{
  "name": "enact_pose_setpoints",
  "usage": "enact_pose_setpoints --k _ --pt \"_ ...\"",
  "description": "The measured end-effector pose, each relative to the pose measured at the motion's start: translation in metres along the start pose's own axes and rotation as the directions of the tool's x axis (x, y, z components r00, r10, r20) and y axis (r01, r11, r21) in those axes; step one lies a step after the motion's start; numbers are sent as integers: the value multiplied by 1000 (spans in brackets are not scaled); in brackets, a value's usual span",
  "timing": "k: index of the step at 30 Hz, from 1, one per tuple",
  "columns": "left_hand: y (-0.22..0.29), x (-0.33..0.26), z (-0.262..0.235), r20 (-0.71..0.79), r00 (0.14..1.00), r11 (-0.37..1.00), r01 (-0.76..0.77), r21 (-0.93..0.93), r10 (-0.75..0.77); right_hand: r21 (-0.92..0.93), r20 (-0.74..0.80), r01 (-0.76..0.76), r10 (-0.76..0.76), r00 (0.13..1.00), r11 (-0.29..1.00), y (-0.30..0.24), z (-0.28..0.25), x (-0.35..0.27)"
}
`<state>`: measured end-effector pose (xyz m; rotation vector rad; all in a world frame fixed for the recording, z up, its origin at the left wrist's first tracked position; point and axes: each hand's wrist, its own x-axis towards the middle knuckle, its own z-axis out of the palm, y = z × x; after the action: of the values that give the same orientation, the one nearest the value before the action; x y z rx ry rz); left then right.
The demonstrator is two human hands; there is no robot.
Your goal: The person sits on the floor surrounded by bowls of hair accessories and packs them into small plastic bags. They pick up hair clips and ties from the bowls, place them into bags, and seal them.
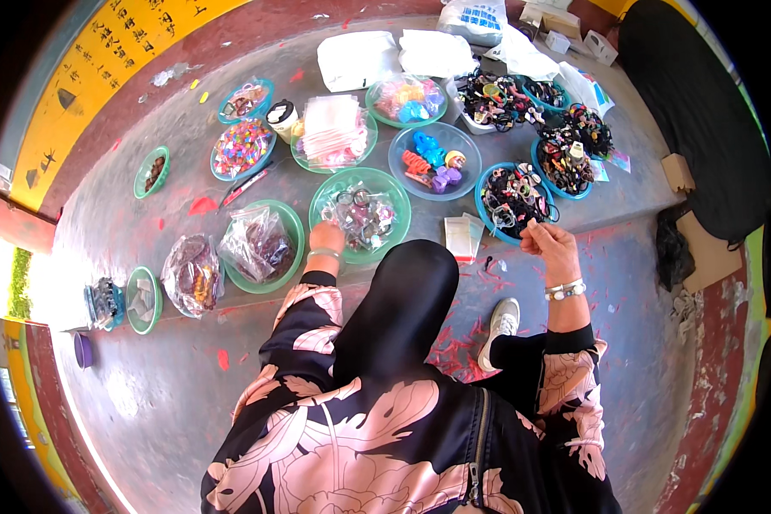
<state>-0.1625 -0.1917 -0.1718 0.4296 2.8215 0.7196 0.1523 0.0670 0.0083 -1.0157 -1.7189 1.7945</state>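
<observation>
My left hand (326, 238) is at the near left rim of a green basin (319, 190) holding clear packets with small items (361, 216). Its fingers look curled in, and anything inside them is hidden. Beside a blue basin (481, 200) my right hand (551, 248) is raised, thumb and fingertips pinched together; what they pinch is too small to make out. That basin is heaped with black hair ties (516, 197) bearing small coloured ornaments. Between the two basins lies a small stack of clear bags (463, 237).
Farther back stand a clear bowl of coloured hair clips (433, 161), a basin with stacked clear bags (330, 130), a lidded cup (282, 118) and more hair ties (493, 98). Bagged brown items (261, 244) sit left. A marker-like stick (244, 188) lies nearby; red scraps litter the floor.
</observation>
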Motion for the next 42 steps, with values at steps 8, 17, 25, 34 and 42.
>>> enact_pose_setpoints --k 8,17,25,34,42 --pt "0 -7 -25 -44 993 810 66 -582 -113 -19 40 9 -8 999 1000 0 2 -1" --pt "38 3 -21 334 943 87 332 -939 2 -85 34 -5 8 999 996 1 7 1" --pt "-55 15 -2 -168 981 954 42 -296 -95 -107 50 -1 7 999 994 -1 8 -3" --pt "-47 -4 2 234 962 940 202 -274 -138 -150 97 12 2 995 989 4 14 1" --pt "-87 22 44 151 960 921 -271 281 237 -164 96 9 7 995 986 2 14 -1"
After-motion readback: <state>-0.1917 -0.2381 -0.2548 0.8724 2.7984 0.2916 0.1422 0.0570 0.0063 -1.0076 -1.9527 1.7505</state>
